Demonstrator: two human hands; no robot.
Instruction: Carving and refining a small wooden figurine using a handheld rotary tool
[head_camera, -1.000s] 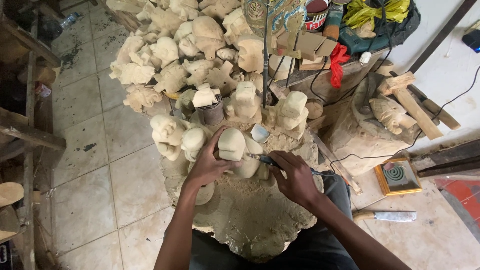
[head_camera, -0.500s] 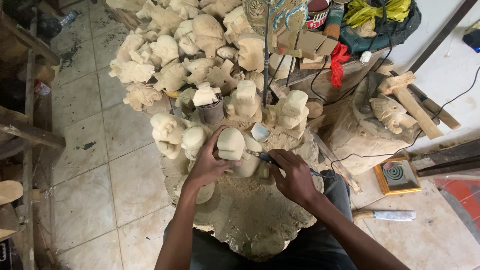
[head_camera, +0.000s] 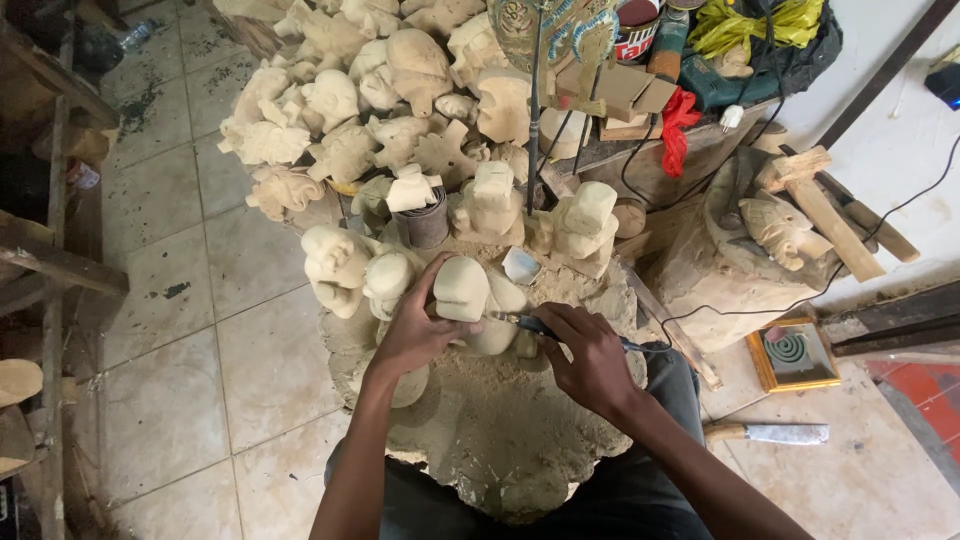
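The left hand (head_camera: 415, 330) is gripping a pale, rounded, unfinished wooden carving (head_camera: 462, 290), fingers clamped around its left side, steadying it on the dusty, sawdust-covered stump block (head_camera: 500, 440). The right hand (head_camera: 590, 355) is pinching a slim dark-handled carving tool (head_camera: 530, 323), fingers closed tight on its shaft, the tip touching the carving's lower right edge. Because the left thumb is sitting just beside that tip, a slip off the rounded wood could likely nick it, or gouge the carving. A knife (head_camera: 765, 433) is lying on the tiled floor (head_camera: 160, 400), far right.
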